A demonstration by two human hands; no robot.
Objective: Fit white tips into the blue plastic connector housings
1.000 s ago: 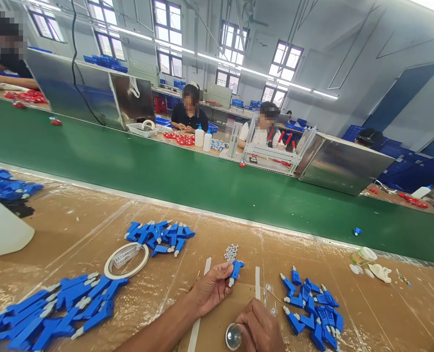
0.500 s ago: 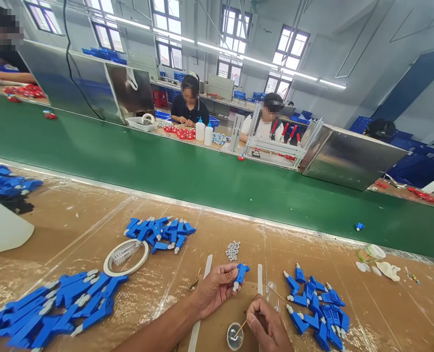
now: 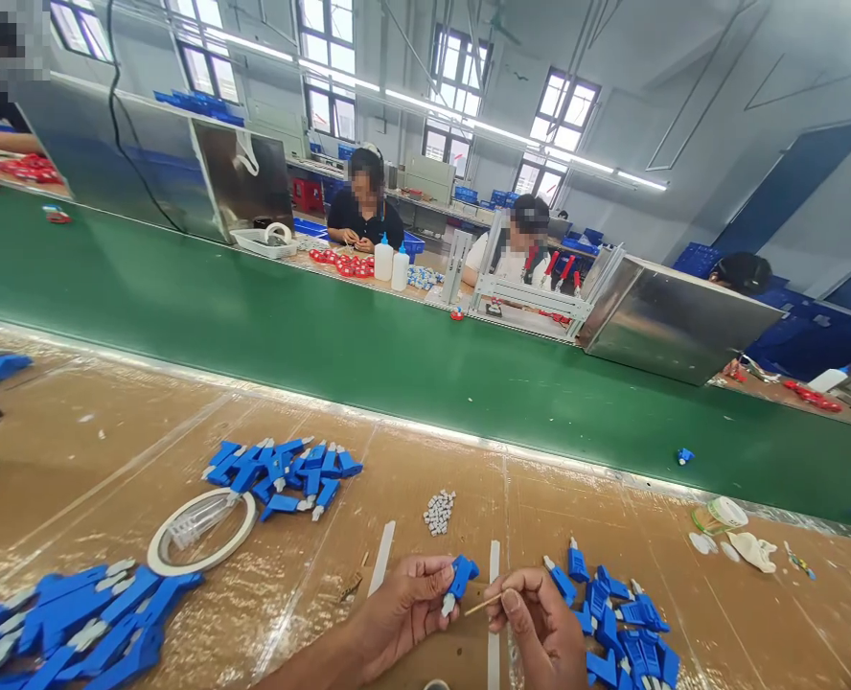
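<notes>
Between the thumb and fingers of my left hand (image 3: pixel 412 613) is a blue plastic part (image 3: pixel 461 578) with a pale grey tip pointing down. My right hand (image 3: pixel 537 618) pinches a thin wooden stick (image 3: pixel 484 605), whose free end points left, close to the grey tip; whether they touch I cannot tell. Only the rim of a small cup (image 3: pixel 436 684) shows at the bottom edge. A small heap of grey pieces (image 3: pixel 440 513) lies beyond my hands. More blue parts (image 3: pixel 616 613) are piled right of my right hand.
Blue parts lie in a left front pile (image 3: pixel 87 623) and a pile farther back (image 3: pixel 282 470). A roll of tape (image 3: pixel 153 554) sits between them. Beyond the table runs a green conveyor belt (image 3: pixel 368 355) carrying a few small parts. Co-workers sit across it, beside metal panels (image 3: pixel 677 321).
My right hand has lifted the stick out of the small cup and brought it up beside the blue part. The camera view has shifted, leaving the cup mostly out of frame.
</notes>
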